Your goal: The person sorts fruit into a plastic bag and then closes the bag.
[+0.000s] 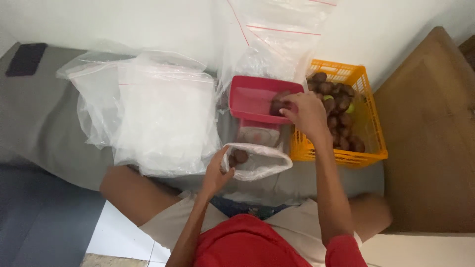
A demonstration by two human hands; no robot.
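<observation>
Holding: your right hand (308, 112) has its fingers closed round a dark brown fruit (278, 105), just over the red tray.
Right hand position: it reaches forward across the near edge of the orange basket (367, 116), wrist above the basket's left wall.
Left hand: your left hand (217, 173) pinches the rim of a small clear bag (262, 163) — fingers clamped on the plastic, holding its mouth open.
Bag contents: at least one dark fruit (241, 156) lies inside, near your fingertips.
Red tray: the red tray (255, 99) sits on a pinkish scale (258, 134), between the bag and the wall.
Basket: it stands just to the right of the tray, filled with dark brown fruits, with a green one (351, 108) among them.
Left side: a heap of clear zip bags (153, 113) lies on the grey mat (39, 123) — well apart from your left hand.
Behind: more clear bags (277, 39) lean against the white wall.
Far corner: a black phone (26, 59) rests on the mat.
</observation>
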